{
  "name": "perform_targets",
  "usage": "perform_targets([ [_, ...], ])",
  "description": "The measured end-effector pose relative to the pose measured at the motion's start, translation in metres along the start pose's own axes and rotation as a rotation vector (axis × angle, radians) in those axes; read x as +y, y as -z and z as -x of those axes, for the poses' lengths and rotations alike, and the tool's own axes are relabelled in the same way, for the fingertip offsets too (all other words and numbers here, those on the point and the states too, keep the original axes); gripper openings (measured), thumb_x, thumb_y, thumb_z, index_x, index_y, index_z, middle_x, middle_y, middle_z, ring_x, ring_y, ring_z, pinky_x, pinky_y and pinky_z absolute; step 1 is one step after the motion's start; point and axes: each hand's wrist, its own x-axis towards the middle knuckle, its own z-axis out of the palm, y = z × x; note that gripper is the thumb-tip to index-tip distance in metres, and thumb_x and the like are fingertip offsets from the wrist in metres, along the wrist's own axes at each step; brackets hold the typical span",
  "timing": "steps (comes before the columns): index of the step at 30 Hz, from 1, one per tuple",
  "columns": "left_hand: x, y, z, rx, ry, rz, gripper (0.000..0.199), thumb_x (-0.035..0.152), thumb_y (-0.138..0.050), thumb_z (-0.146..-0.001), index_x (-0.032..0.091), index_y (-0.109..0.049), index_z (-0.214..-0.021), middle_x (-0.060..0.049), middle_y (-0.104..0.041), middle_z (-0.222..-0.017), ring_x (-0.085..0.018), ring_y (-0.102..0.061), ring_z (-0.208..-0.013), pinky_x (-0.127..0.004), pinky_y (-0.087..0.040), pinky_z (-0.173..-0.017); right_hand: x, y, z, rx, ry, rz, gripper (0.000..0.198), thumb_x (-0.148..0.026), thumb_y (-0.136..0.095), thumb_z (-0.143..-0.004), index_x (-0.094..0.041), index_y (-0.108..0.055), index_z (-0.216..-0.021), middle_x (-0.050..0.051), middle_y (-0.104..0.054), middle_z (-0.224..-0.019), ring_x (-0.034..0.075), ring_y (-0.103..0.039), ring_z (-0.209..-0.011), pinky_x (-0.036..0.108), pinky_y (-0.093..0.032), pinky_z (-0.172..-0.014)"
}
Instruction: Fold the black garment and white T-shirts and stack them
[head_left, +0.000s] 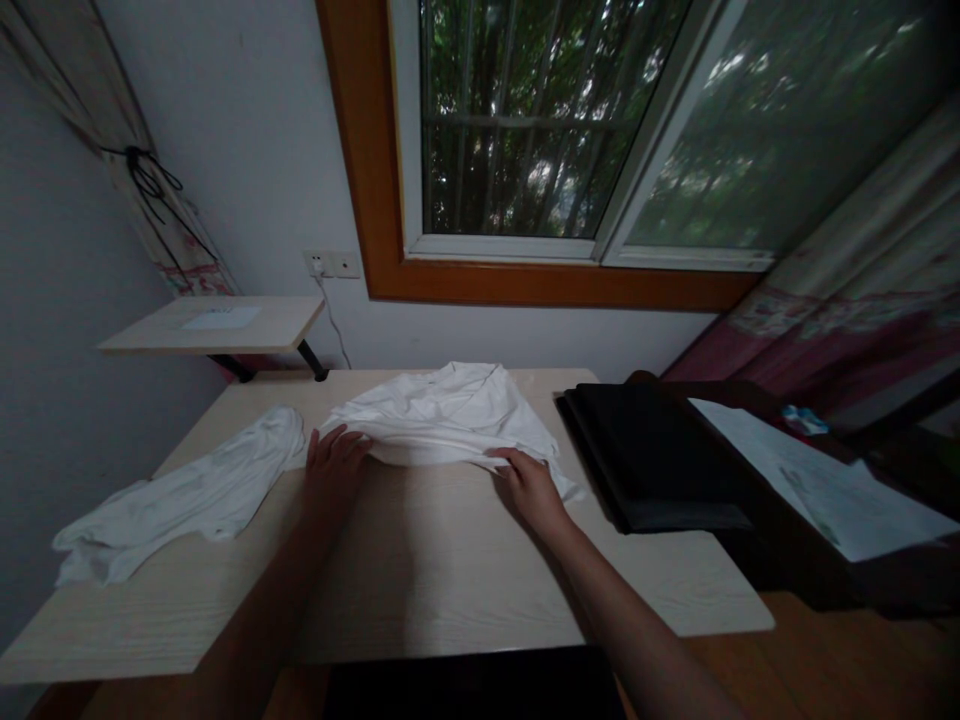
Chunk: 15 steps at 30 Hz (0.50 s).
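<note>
A white shirt [457,405] with what looks like a V-shaped neckline lies rumpled across the far middle of the table. My left hand [335,468] has its fingers curled at the shirt's near left edge. On the other side, my right hand [534,492] pinches the near right edge between thumb and fingers. The cloth between the hands runs in a folded band, and a loose corner hangs out past my right hand. To the left, a second white garment [187,488] lies bunched lengthwise; its kind is unclear.
The pale wooden table [450,590] carries a raised shelf [285,320] with a paper on it at back left. Black flat folders or cases [652,450] lie at the right edge. Beyond them is a dark surface with a large white sheet [817,480]. A window stands behind.
</note>
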Motion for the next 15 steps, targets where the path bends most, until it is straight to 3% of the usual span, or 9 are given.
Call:
perform_targets([
  [7, -0.009, 0.020, -0.028, 0.134, 0.096, 0.166, 0.020, 0.031, -0.052, -0.100, 0.023, -0.069, -0.104, -0.005, -0.076, -0.106, -0.028, -0.058, -0.124, -0.056, -0.029, -0.118, -0.019, 0.027, -0.011, 0.198, -0.155, -0.292, 0.024, -0.038, -0.054, -0.092, -0.022, -0.068, -0.103, 0.004, -0.072, -0.100, 0.025, -0.064, -0.098, 0.033, -0.048, -0.087],
  [12, -0.001, 0.055, -0.048, 0.151, 0.141, 0.193, 0.032, 0.042, -0.043, -0.103, 0.021, -0.067, -0.098, -0.008, -0.073, -0.101, -0.026, -0.063, -0.109, -0.045, -0.041, -0.108, -0.040, 0.052, -0.018, 0.261, -0.062, -0.451, 0.024, -0.045, -0.058, -0.094, -0.023, -0.065, -0.103, 0.007, -0.070, -0.108, 0.025, -0.062, -0.105, 0.036, -0.047, -0.095],
  [15, 0.002, 0.075, -0.055, 0.132, 0.186, 0.215, 0.037, 0.045, -0.040, -0.103, 0.020, -0.066, -0.099, -0.009, -0.071, -0.099, -0.024, -0.064, -0.097, -0.037, -0.047, -0.094, -0.042, 0.060, -0.018, 0.276, -0.045, -0.514, 0.025, -0.048, -0.061, -0.093, -0.024, -0.064, -0.102, 0.007, -0.069, -0.107, 0.024, -0.063, -0.102, 0.035, -0.048, -0.091],
])
